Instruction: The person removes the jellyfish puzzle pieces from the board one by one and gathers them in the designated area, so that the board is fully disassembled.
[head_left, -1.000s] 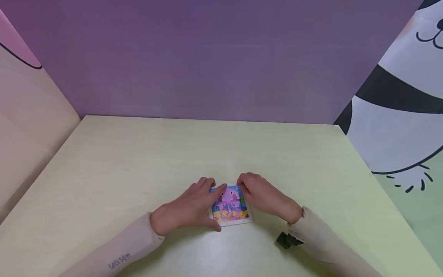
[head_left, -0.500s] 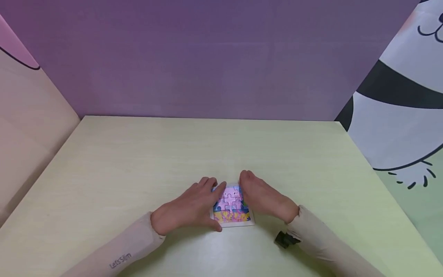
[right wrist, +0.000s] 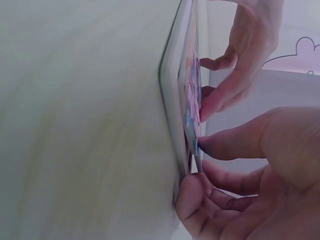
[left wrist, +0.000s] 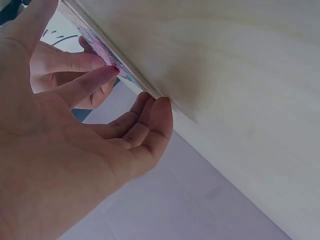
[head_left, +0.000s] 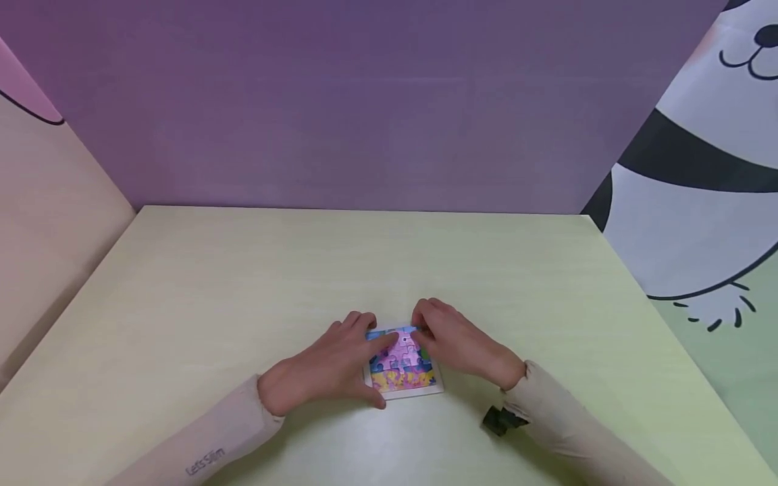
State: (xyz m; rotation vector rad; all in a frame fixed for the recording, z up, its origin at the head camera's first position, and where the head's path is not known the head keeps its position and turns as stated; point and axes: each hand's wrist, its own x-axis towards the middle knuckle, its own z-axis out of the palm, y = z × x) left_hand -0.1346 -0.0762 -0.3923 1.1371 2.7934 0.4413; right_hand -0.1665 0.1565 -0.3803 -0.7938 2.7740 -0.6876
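Observation:
A small jigsaw puzzle point(head_left: 404, 379) with a pink cartoon picture lies in a white frame point(head_left: 419, 391) on the table. My left hand point(head_left: 328, 364) spans its left side, thumb at the near edge and fingertips curled at the far edge. The left index finger rests on the picture. At the far right corner, my right hand point(head_left: 464, 343) pinches a puzzle piece point(right wrist: 199, 162) between thumb and fingers. In the right wrist view that piece tilts up from the frame, with a narrow dark gap under it. The right hand hides this corner from the head view.
The pale table point(head_left: 273, 270) extends around the puzzle to a purple wall point(head_left: 365, 101) at the back. A printed panel with a cartoon animal point(head_left: 699, 216) stands on the right. A small black object point(head_left: 500, 420) hangs at the right sleeve.
The right fingers have shifted over the far right corner and back a little left, with the thumb now over the picture. The left index finger has slid slightly further onto the picture.

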